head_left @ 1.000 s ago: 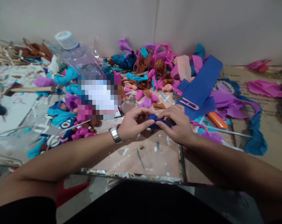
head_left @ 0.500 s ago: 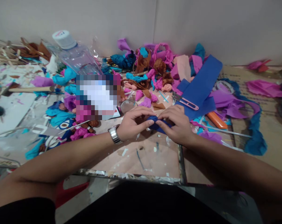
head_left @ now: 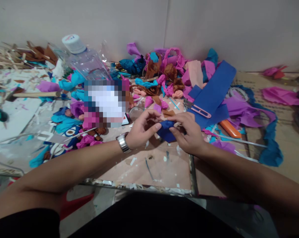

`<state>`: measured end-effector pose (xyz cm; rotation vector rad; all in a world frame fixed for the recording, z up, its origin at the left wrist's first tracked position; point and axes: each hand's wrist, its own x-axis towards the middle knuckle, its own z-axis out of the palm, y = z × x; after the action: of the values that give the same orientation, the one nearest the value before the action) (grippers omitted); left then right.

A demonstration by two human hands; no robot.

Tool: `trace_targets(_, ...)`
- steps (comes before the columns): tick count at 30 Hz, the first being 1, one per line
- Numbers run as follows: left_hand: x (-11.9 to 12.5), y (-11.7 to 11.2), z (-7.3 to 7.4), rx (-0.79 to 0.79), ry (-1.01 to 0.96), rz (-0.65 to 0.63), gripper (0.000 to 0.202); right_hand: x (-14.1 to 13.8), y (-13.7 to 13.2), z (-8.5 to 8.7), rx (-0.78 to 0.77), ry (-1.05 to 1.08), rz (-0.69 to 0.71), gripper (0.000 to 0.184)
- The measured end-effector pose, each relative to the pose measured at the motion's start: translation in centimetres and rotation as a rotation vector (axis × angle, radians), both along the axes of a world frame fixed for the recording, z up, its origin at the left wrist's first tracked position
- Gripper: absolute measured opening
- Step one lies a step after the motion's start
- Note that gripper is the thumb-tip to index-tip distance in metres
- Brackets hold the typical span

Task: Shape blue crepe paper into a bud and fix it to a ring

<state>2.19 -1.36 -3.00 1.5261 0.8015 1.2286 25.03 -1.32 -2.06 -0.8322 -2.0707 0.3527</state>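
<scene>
A small folded piece of dark blue crepe paper (head_left: 167,130) is between my hands, low over the front of the table. My right hand (head_left: 189,132) pinches its right side between thumb and fingers. My left hand (head_left: 141,129) is curved at its left edge, the thumb tip at the paper and the fingers spread apart from the thumb. Whether the left thumb presses on it I cannot tell. Behind my right hand lie wide blue crepe paper strips (head_left: 215,87), with pink-handled thread snips (head_left: 199,109) on them.
Crumpled paper scraps (head_left: 172,71) pile along the wall. A clear bottle (head_left: 90,64) with a white cap stands behind a blurred phone (head_left: 106,102). A hammer (head_left: 32,94) lies left, an orange-handled tool (head_left: 230,129) right. A seam and the table's front edge (head_left: 139,189) run close by.
My left fingers and thumb have moved apart from their grip on the blue paper. The paper now shows more of its surface, fanned downward, with my right hand still on it.
</scene>
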Motion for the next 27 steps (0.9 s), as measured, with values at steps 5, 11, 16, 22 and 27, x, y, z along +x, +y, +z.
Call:
trace_targets(5,-0.11,0.34,0.08,0.047,0.118,0.103,0.04,0.01,-0.06,0.07,-0.026,0.088,-0.093,0.025)
trace_targets(11,-0.29,0.56,0.05,0.068,0.112,0.122,0.034,0.12,-0.03,-0.11,-0.028,0.086,-0.08,0.024)
trace_targets(16,-0.24,0.48,0.22,0.056,0.1,0.109,0.033,0.16,-0.04,-0.19,-0.035,0.103,-0.085,0.023)
trace_targets(22,-0.29,0.62,0.19,0.036,0.061,0.047,0.043,0.31,-0.06,-0.19,-0.076,0.127,-0.087,0.021)
trace_targets(27,-0.08,0.18,-0.14,0.061,-0.035,0.083,0.027,0.22,0.02,0.1,-0.06,0.077,-0.018,0.022)
